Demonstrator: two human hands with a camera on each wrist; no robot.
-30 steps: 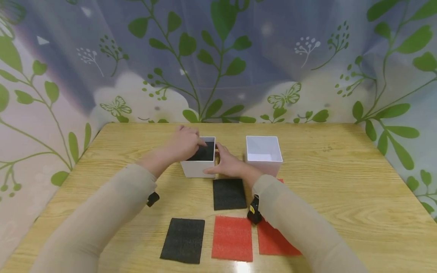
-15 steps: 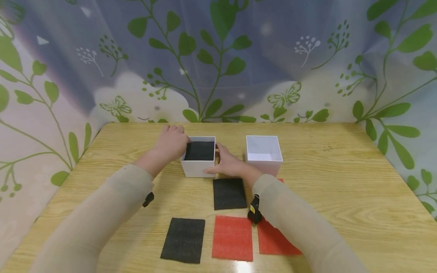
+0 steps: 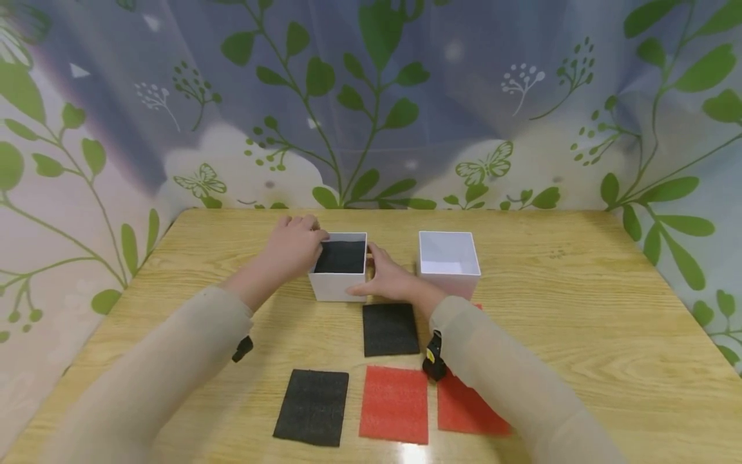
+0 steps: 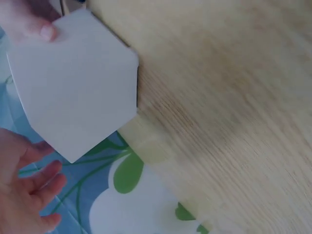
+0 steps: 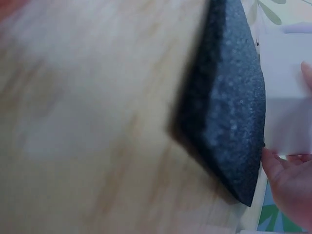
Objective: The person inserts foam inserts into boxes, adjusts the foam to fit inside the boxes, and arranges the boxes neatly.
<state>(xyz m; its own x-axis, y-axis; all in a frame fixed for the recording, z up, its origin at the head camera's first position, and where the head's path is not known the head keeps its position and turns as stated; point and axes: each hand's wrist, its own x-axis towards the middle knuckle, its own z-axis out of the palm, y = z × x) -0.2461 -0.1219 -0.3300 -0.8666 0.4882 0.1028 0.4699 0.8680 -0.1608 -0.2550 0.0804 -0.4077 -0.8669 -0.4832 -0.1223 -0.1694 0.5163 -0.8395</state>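
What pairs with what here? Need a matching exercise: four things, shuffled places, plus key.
Things:
1. left hand
2. right hand
3. fully visible red sheet
4. farthest black sheet

Places:
A. at the right side of the left-hand white box, thumb on its front
B. inside that box
C. at that box's left side
D. flat on the table, between the nearest black sheet and a partly covered red sheet

Pairs: 1-C, 2-A, 3-D, 4-B
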